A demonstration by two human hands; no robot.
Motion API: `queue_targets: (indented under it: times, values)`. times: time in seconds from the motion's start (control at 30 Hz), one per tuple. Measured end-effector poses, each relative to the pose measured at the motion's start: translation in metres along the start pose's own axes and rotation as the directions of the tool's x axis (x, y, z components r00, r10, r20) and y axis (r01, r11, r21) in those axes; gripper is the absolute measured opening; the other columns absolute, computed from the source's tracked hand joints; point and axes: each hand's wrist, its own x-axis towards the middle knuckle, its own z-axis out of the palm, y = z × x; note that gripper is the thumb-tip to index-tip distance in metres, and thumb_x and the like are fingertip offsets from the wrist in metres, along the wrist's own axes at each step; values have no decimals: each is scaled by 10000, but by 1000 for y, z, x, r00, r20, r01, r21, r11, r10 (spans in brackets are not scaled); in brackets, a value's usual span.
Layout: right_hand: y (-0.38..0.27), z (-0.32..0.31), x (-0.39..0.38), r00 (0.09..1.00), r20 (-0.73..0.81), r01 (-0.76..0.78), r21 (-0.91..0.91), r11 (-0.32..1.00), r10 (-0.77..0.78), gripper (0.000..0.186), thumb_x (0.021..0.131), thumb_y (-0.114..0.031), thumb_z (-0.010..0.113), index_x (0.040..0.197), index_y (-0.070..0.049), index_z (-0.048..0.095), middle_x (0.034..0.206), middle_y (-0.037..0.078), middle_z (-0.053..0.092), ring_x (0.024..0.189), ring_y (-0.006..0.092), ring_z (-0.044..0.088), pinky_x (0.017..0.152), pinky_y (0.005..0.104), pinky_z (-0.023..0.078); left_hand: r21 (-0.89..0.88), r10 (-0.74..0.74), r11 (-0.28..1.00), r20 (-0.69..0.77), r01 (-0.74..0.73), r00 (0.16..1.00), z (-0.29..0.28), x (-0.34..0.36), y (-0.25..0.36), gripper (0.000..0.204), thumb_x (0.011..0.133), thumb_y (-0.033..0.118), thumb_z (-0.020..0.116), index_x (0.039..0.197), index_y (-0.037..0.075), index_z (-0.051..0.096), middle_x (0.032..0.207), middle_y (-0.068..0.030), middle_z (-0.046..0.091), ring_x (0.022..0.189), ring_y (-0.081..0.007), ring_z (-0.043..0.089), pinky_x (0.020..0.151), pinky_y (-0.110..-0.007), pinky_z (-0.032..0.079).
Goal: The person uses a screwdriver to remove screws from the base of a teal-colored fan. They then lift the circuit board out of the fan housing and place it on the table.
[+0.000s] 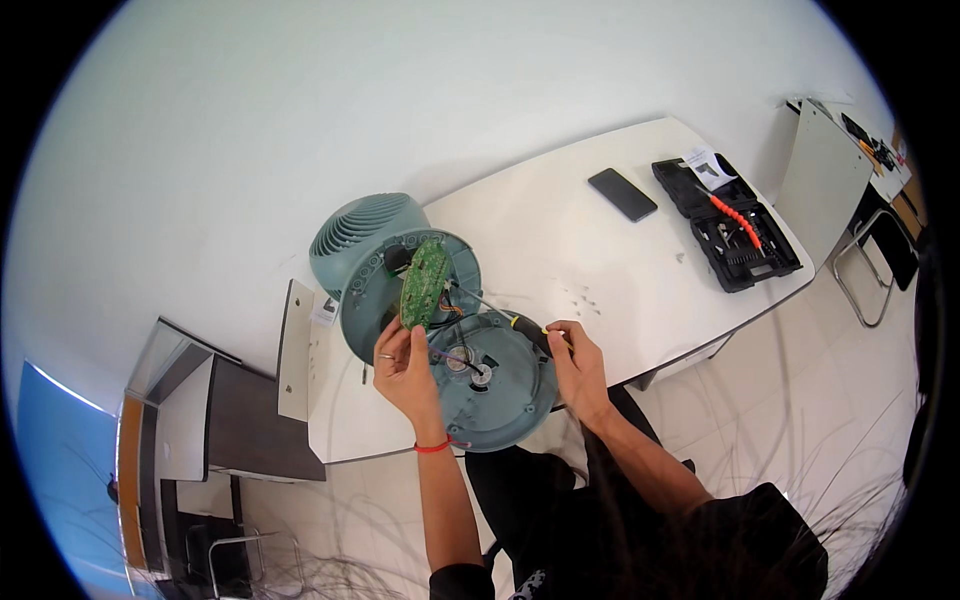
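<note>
My left hand [405, 370] pinches the lower end of a green circuit board [424, 285], holding it tilted up over an opened grey-green fan body [360, 320]. In my right hand [580, 372] is a screwdriver with a yellow and black handle [531, 334]. Its shaft slants up and left, and its tip is close to the board's right edge; whether they touch I cannot tell. Wires run from behind the board down to the round grey-green base cover [505, 400], which lies inner side up at the table's near edge. The slatted fan head [368, 232] lies beyond.
A black phone [622, 194] lies on the white table [540, 230]. To its right, an open black tool case [740, 240] holds bits, an orange flexible shaft [735, 218] and a paper leaflet [708, 168]. Dark specks dot the tabletop. A chair [880, 255] stands at the far right.
</note>
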Motion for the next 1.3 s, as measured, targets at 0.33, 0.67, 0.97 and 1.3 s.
queue_targets:
  times: [0.33,0.67,0.97,1.3]
  values:
    - [4,7,-2,999,-35,42,124,991,-38,340,971,-78,701,1277,-26,565,989,64,538,790,119,515,660,272,455,-78,-76,994,-2,76,997,6,-3,8,196,961,16,750,1121,-94,725,1310,-194,696,1072,-180,701,953,-298,544]
    - [-1,10,-2,1000,-17,19,162,987,-16,280,1057,-217,620,1240,-6,604,811,42,626,743,83,579,631,269,437,-80,-83,993,4,83,997,5,-3,12,178,963,-15,726,1113,-110,718,1328,-210,690,1089,-194,700,928,-298,563]
    - [-16,0,4,954,123,-301,336,893,275,238,1011,-97,654,1228,-7,614,914,38,645,808,84,572,692,237,464,-78,-45,996,-49,41,998,4,-3,5,172,962,-16,725,1097,-124,720,1331,-239,684,1083,-206,707,924,-298,574]
    - [-3,8,-3,996,47,-88,319,944,77,214,991,-51,664,1197,-5,627,981,46,654,877,86,583,735,237,484,-39,-58,998,-55,56,997,4,-5,6,169,973,-54,685,1106,-158,687,1364,-259,661,1134,-212,690,970,-308,559]
